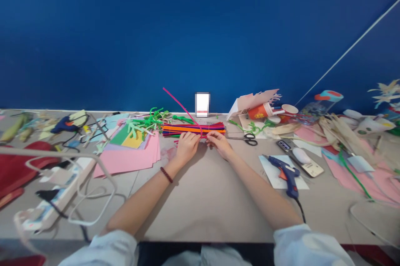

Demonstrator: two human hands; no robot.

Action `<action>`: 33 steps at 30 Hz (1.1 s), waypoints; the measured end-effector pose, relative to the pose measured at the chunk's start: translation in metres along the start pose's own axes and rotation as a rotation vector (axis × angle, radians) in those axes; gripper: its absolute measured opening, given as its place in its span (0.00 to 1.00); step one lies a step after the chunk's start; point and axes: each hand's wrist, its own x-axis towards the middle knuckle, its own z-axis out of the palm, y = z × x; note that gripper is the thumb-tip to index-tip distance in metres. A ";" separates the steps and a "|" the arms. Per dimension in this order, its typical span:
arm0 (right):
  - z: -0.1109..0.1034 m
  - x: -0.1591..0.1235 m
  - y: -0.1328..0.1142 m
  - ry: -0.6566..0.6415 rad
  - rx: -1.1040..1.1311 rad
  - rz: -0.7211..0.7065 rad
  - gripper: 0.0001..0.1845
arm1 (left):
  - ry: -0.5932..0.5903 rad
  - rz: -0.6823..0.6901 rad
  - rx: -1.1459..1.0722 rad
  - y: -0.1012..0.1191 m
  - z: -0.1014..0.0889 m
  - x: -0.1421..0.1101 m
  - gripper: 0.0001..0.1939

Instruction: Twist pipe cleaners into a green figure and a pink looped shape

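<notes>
A bright pink pipe cleaner [182,105] is pinched between my two hands, and its long free end slants up to the left. My left hand [188,145] is closed on it, fingers curled inward. Close by on the right, my right hand [219,144] has its fingertips together at the pipe cleaner's lower part; the exact grip is small and partly hidden. Just behind both hands lies a bundle of pipe cleaners [175,129] in orange, purple, red and blue. Black-handled scissors [250,139] rest to the right of the bundle.
Pink paper sheets [125,160] and green pipe-cleaner pieces [150,122] lie left. A white power strip [59,195] with looping cables is nearer left. At right are a blue glue gun [289,174], a phone [308,164] and paper cups [261,110]. A blue wall [200,28] stands behind.
</notes>
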 end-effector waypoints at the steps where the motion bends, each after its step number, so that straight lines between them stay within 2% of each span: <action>1: 0.000 0.000 0.000 -0.005 0.000 0.003 0.20 | -0.005 0.004 -0.003 0.000 0.000 0.000 0.11; 5: 0.000 -0.002 -0.003 -0.048 0.010 0.060 0.20 | -0.020 0.010 -0.016 0.002 -0.002 0.000 0.12; 14: 0.000 -0.009 -0.004 -0.237 0.170 0.188 0.20 | -0.022 0.018 -0.031 0.003 0.000 -0.001 0.11; 21: 0.002 -0.009 -0.003 -0.198 0.256 0.198 0.21 | -0.070 0.046 -0.032 0.003 -0.001 0.001 0.12; 33: -0.001 -0.011 -0.007 -0.212 0.214 0.220 0.21 | -0.041 0.101 -0.078 0.006 -0.001 -0.002 0.12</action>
